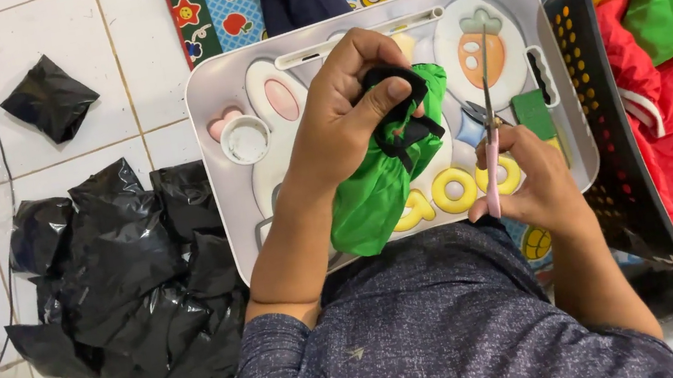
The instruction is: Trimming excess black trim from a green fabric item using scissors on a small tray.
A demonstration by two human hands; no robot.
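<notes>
Green fabric bundle [376, 187] sits under left hand [343, 112] (thumb pinching its black strap [403, 130]).

A grey lap tray [210, 101] carries a white lid [245, 139] and green block [533, 114]; black bags [124, 283] lie on the tiled floor [66, 43] at lower left.

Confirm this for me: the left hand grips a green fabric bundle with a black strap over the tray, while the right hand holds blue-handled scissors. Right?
Not quite. The head view shows the scissors in the right hand have pink handles, not blue. The rest stands: the left hand grips the green fabric bundle with its black strap over the tray.
</notes>
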